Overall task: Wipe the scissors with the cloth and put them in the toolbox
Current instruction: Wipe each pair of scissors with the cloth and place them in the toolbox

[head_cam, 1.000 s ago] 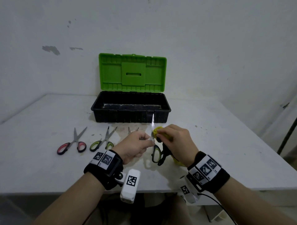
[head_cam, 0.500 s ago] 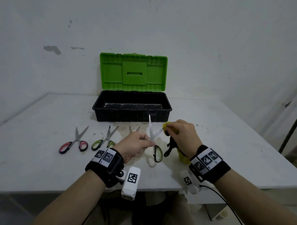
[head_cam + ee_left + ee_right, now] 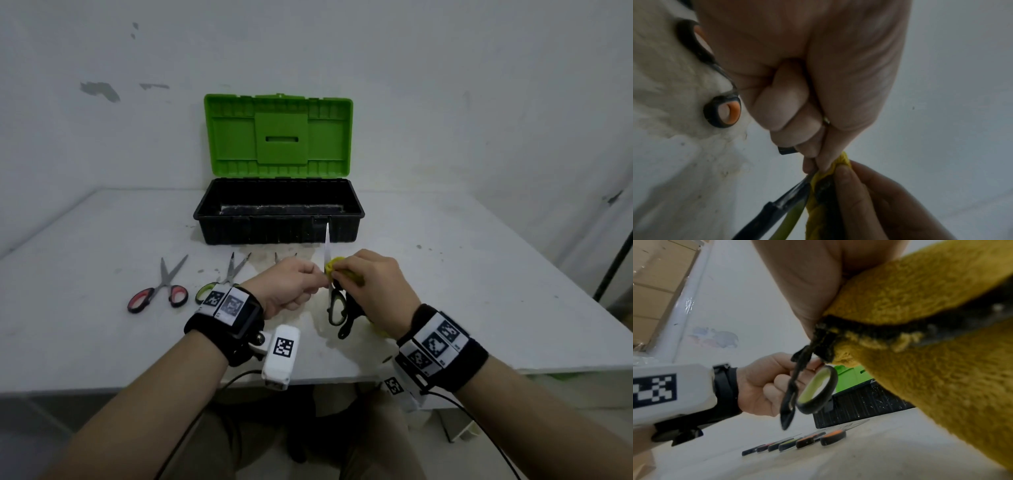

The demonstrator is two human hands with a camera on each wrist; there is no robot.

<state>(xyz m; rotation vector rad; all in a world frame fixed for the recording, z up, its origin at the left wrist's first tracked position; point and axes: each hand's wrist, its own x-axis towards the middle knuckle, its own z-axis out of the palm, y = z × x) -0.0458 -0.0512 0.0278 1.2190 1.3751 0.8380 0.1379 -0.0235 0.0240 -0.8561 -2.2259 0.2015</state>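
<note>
A pair of scissors (image 3: 336, 308) with black and green handles is held upright above the table, one blade (image 3: 327, 246) pointing up. My left hand (image 3: 320, 281) pinches that blade near the pivot. My right hand (image 3: 346, 269) grips a yellow cloth (image 3: 331, 267) wrapped round the other blade, right beside the pivot. In the right wrist view the cloth (image 3: 920, 318) fills the right side and the handle rings (image 3: 818, 389) hang below it. The black toolbox (image 3: 279, 236) stands behind with its green lid (image 3: 279, 133) raised.
On the table to the left lie red-handled scissors (image 3: 159, 291) and green-handled scissors (image 3: 222, 281). Orange-handled scissors (image 3: 723, 113) lie under my left hand. The table's front edge (image 3: 137, 387) is close below my wrists. A white wall stands behind the toolbox.
Half a second ago my right hand and the cloth were further out along the spread blade. They have now slid back to the pivot and the blades stand closer together.
</note>
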